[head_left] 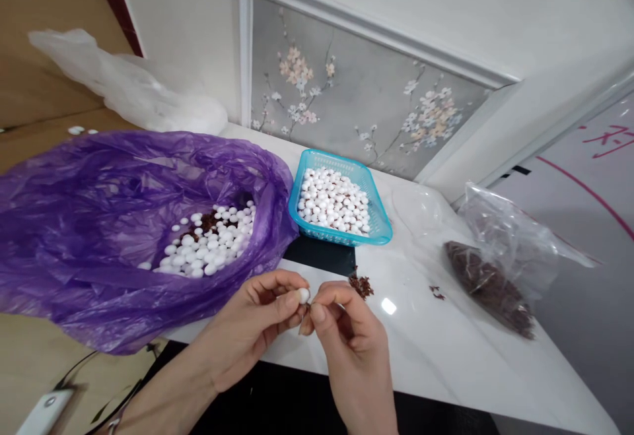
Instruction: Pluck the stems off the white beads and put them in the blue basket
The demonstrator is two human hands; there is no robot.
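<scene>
Between the thumb and forefinger of my left hand (270,306) is a small white ball (304,296). My right hand (349,329) is closed in a pinch right beside the ball; a tiny brownish bit shows there, but its shape is hidden by the fingertips. Just behind my right hand lies a little heap of small dark brown pieces (361,286). A purple plastic bag (133,158) spreads open on the left, with loose white balls (208,250) and some brown pieces inside. Beyond my hands, a blue plastic basket (379,214) holds many white balls with brown bits among them.
A clear bag of brown pieces (488,283) lies on the right of the white tabletop (421,362), near a few loose brown crumbs (436,293). At the back left rests a whitish translucent bag (148,95). A wall with a framed floral panel (356,92) borders the table.
</scene>
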